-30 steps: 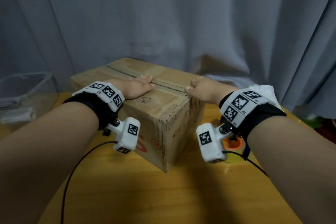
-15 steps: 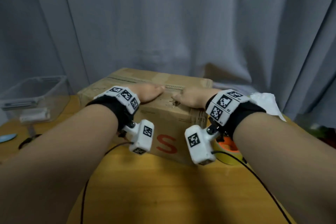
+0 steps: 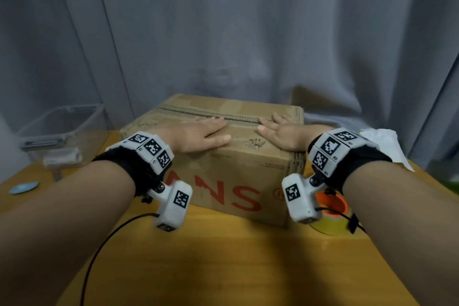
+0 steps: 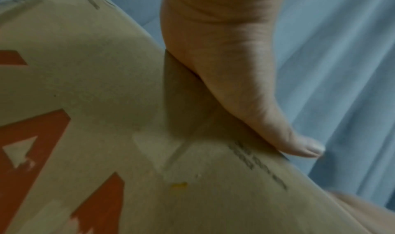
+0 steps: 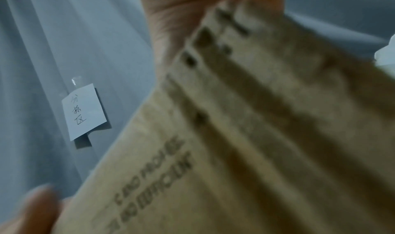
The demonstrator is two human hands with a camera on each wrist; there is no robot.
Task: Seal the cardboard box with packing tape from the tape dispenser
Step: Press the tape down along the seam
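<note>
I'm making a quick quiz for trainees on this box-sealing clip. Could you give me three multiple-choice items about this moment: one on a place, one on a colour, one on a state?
1. Where does the tape roll lie?
A. on top of the box
B. on the table by the box's right near corner
C. in the clear bin

2. What colour are the large letters on the cardboard box?
A. red
B. blue
C. black

3. How do the hands lie?
A. both flat on the box top
B. one grips the tape
C. both in fists

Answers: 1 B, it shows under the right wrist. 2 A, red print on the front. 3 A, the left hand and right hand rest with straight fingers beside the seam.
</note>
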